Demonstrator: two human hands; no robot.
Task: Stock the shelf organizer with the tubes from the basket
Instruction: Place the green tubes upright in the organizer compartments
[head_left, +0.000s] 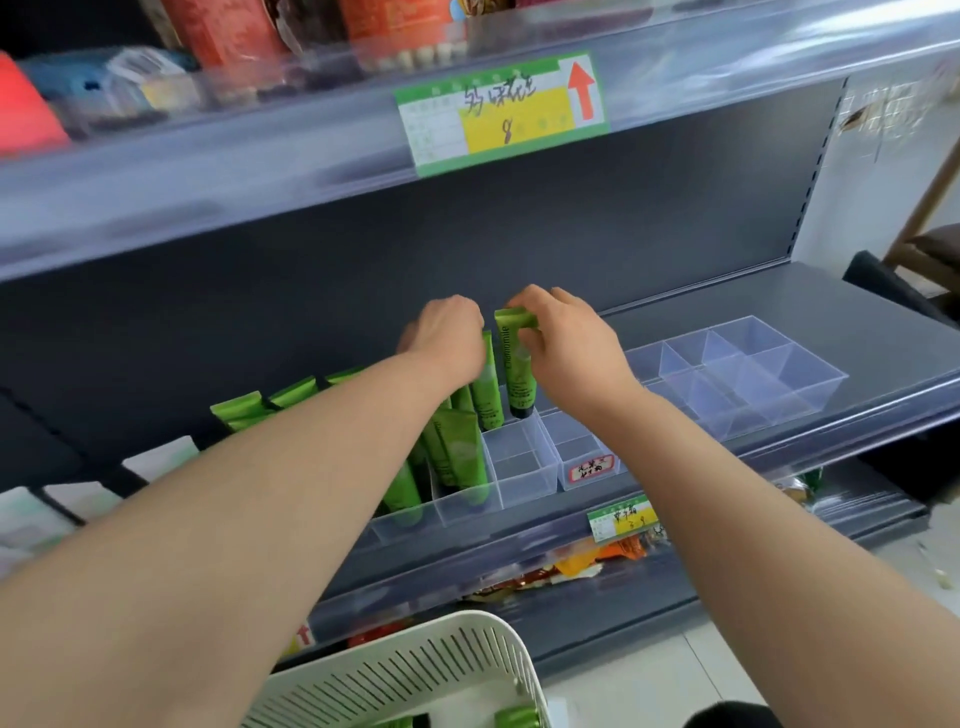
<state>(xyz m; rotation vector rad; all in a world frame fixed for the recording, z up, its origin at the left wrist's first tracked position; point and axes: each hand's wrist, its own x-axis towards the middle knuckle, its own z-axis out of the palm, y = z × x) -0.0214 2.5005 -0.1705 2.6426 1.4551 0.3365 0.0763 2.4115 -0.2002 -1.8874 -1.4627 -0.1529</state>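
A clear plastic shelf organizer (522, 486) sits on the middle shelf, and several green tubes (457, 452) stand in its left compartments. My right hand (566, 345) pinches the crimped top of a green tube (517, 364) that hangs cap down over a rear compartment. My left hand (447, 338) grips the top of another green tube (485, 395) standing beside it. At the bottom is a white slotted basket (415, 670) with green tubes (514, 717) lying inside.
A second clear organizer (748, 374) stands to the right on the same grey shelf (857, 312). A green and yellow price label (501, 111) hangs on the shelf above. Snack packets (571, 566) fill the shelf below. A small handwritten label (592, 467) is stuck on the organizer front.
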